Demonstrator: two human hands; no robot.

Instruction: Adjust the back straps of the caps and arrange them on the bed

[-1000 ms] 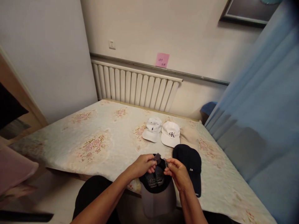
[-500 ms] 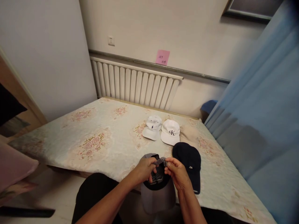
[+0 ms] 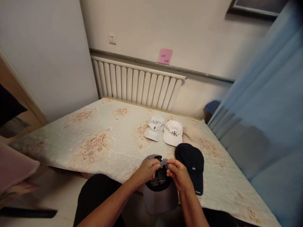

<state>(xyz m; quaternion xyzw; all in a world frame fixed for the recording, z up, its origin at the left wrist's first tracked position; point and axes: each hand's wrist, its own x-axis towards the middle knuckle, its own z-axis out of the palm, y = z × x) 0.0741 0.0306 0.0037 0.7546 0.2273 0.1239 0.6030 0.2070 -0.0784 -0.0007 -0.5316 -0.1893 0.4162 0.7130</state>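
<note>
A grey baseball cap [image 3: 161, 200] is held over the near edge of the bed, its dark inside facing up and its brim towards me. My left hand [image 3: 149, 170] pinches one side of the cap's back strap [image 3: 163, 162]. My right hand [image 3: 178, 172] grips the strap's other side between thumb and fingers. Whether the strap is fastened is too small to tell. Right beside my right hand lies a dark navy cap [image 3: 190, 164]. Beyond it rest a white cap with black letters [image 3: 173, 134], a smaller white cap [image 3: 154, 128] and a beige cap [image 3: 192, 135].
The bed [image 3: 113, 132] has a pale floral cover. Behind it stand a white radiator [image 3: 139, 83] and a wall with a pink note [image 3: 165, 56]. A blue curtain [image 3: 265, 126] hangs along the right. My dark-clad knee [image 3: 97, 195] touches the near side of the view.
My left fingers have closed more tightly around the strap, with the index finger tucked in. The grey cap and my right hand have hardly moved.
</note>
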